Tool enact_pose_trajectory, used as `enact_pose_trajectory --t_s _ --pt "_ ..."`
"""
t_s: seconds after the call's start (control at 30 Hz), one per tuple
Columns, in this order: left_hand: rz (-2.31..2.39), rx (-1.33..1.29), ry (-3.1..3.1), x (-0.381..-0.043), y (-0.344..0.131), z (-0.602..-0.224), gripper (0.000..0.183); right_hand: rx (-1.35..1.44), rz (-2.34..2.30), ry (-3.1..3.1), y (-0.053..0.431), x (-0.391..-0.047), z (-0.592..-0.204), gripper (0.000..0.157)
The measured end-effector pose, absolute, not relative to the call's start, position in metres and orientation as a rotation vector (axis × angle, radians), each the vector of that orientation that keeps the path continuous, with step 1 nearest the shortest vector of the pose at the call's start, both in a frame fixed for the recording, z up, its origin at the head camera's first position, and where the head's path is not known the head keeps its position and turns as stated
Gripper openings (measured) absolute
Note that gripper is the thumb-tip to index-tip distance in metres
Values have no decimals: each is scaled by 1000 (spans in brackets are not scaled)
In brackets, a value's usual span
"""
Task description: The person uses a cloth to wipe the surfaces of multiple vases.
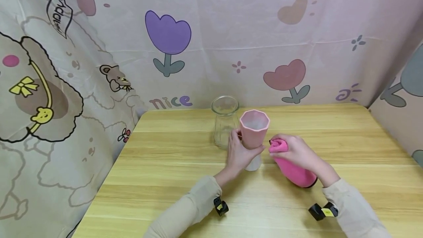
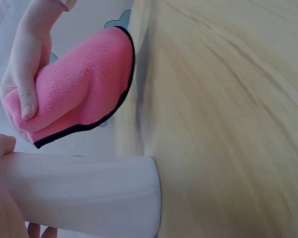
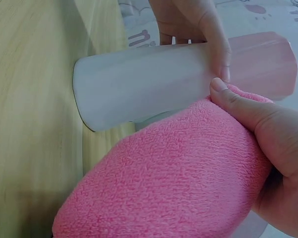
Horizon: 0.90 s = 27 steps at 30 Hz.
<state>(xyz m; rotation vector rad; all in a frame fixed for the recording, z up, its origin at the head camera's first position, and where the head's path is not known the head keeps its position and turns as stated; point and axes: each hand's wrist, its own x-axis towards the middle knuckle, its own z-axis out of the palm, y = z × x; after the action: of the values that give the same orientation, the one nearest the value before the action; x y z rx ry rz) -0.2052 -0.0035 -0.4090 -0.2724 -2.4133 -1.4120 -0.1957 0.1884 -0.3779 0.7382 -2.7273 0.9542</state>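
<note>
A tall faceted vase (image 1: 253,137), pink at the top and fading to white at the foot, stands upright near the middle of the table. My left hand (image 1: 239,154) grips it around the middle, with the thumb on the near side. To the right of the vase, my right hand (image 1: 299,152) pinches a pink cloth (image 1: 296,173) with black edging. The bunched top of the cloth (image 3: 173,168) sits between thumb and fingers, and the rest droops below the hand. In the left wrist view the white foot of the vase (image 2: 89,191) meets the tabletop.
Just behind and left of the vase stands a clear glass vase (image 1: 225,129) with a flared rim. The wooden table (image 1: 158,164) ends at a patterned curtain (image 1: 214,28) along the back. Another patterned cloth hangs at the left side.
</note>
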Motion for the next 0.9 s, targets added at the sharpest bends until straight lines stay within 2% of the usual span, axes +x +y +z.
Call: enact_pose_trajectory --t_s 0.27,0.67,0.9 --pt "-1589 -385 -2436 -209 -9 -405 68 710 962 -2730 192 -191 -372 33" --pt "-2094 -804 -2473 -227 -31 -400 61 686 1011 -2730 198 -187 -373 31" --pt "-2241 -887 -2579 -237 -39 -393 56 710 1018 -2718 201 -187 -377 30"
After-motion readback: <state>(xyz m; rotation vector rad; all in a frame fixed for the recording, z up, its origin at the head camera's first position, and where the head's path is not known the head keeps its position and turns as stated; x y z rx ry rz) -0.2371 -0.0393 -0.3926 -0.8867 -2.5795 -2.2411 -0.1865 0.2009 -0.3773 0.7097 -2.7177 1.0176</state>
